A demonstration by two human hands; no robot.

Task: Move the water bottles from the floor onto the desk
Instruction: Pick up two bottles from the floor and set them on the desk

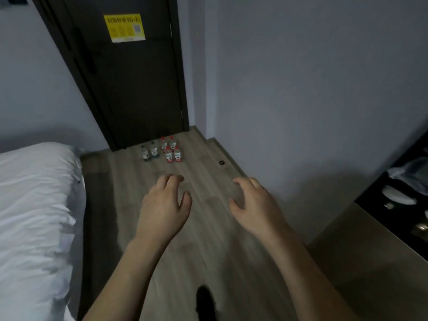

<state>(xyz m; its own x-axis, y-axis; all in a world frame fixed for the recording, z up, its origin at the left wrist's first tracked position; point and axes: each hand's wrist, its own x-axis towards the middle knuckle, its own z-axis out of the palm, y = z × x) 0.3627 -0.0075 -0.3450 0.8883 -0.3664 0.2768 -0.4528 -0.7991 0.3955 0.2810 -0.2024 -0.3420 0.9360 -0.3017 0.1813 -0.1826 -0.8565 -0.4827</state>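
Water bottles [161, 149] standing upright in a group on the wooden floor [208, 228] before the dark door [129, 77], left hand [163, 205] and right hand [254, 205] with spread, empty grip, well apart from them, white bed [34, 216] at left, grey wall [312, 89] at right.

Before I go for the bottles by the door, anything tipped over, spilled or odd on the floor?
Nothing stands out. All six water bottles stand upright in a tight cluster on the floor before the dark door, with no puddle visible. Both hands, left hand and right hand, are empty.
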